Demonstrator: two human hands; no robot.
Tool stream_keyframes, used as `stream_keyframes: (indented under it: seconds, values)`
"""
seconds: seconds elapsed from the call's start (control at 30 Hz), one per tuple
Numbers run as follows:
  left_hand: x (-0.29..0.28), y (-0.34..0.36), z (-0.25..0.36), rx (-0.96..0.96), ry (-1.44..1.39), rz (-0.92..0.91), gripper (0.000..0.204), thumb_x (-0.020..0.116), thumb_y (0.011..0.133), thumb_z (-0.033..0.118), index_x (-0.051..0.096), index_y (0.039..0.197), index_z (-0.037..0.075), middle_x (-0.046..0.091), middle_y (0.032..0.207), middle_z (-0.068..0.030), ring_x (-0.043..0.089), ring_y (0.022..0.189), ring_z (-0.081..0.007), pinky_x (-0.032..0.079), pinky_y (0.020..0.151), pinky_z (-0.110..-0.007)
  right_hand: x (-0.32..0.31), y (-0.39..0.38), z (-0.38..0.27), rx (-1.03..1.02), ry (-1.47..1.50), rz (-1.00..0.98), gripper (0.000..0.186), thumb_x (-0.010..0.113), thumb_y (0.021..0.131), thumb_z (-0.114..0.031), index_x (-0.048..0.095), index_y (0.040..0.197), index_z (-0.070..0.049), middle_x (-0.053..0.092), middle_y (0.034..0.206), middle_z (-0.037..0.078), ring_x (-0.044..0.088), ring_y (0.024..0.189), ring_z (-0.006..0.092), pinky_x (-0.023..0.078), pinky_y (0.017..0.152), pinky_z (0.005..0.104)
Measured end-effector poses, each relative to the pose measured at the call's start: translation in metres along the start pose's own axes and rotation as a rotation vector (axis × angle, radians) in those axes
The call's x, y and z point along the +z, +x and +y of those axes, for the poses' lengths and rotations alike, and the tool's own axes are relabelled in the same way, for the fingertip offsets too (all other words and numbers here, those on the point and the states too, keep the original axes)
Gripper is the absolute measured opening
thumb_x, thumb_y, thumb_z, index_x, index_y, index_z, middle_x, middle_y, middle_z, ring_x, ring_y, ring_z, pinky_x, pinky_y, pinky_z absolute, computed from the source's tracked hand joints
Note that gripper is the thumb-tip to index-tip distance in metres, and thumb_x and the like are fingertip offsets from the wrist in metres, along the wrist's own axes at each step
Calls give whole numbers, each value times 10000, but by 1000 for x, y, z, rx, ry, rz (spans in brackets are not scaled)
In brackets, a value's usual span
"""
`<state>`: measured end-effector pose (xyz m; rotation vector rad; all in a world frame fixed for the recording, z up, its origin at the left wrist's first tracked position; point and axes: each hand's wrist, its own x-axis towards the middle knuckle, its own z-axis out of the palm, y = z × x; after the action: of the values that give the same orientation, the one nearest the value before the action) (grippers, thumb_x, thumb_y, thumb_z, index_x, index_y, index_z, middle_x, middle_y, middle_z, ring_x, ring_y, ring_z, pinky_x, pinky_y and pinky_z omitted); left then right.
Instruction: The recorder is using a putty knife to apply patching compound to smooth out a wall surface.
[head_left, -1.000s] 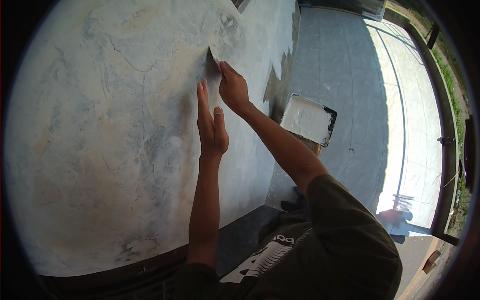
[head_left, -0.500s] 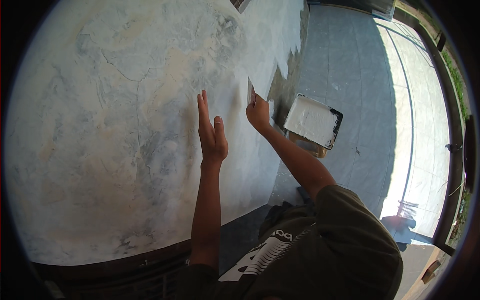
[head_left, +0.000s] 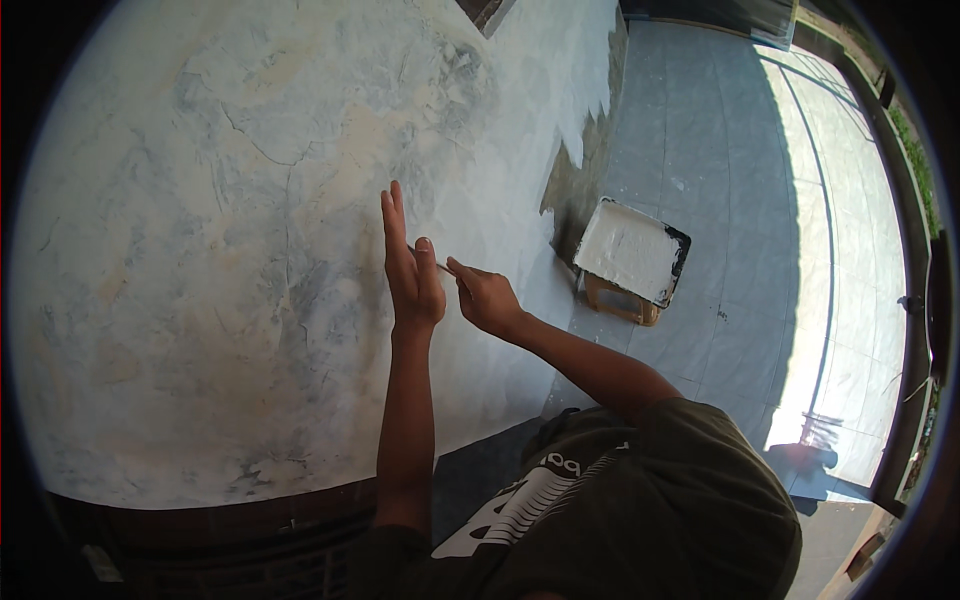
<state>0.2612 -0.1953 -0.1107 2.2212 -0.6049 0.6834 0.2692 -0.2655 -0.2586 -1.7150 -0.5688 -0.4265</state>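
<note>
A large wall [head_left: 230,250] coated in patchy grey-white plaster fills the left and middle of the head view. My left hand [head_left: 405,275] is raised in front of it, fingers straight and together, palm turned right. My right hand [head_left: 487,298] is closed on a thin flat scraper [head_left: 441,266], seen edge-on. The blade's tip meets the thumb side of my left hand. Whether my left hand touches the wall I cannot tell.
A tray of white plaster [head_left: 632,252] rests on a small brown box [head_left: 612,300] on the grey tiled floor [head_left: 760,200] to the right. The coating ends in a jagged edge [head_left: 575,165] by bare dark wall. A dark ledge [head_left: 250,520] runs along the wall's foot.
My right hand has brought the scraper down and left from high on the wall, in to my left hand. My left hand has stayed about where it was.
</note>
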Motion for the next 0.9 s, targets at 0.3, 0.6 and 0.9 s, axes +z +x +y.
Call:
stream_keyframes:
  seconds: [0.3,0.6,0.9]
  values:
    - [-3,-6,-1,3,4,40,677,301,1046,361,75,1551,-29,220,1607,-212,209,1492,-363,152,1209,-466,-37,90,13,230,84,323,313,534,938,-61,627,1232,-4,647,814,260,642,700,400,501,648,437]
    - [-13,-14,1,7,27,59,643,291,1027,280,83,1549,-32,238,1596,-230,241,1480,-374,183,1203,-469,-2,177,-5,-126,-114,503,462,520,821,49,574,1275,-15,577,1321,223,620,1081,413,535,881,459]
    - [-7,-14,-10,-10,-11,36,682,291,1039,363,70,1551,-29,225,1597,-240,218,1486,-378,158,1208,-467,19,96,21,-269,-312,254,521,548,764,66,525,1285,82,523,1366,280,619,1109,409,595,743,403]
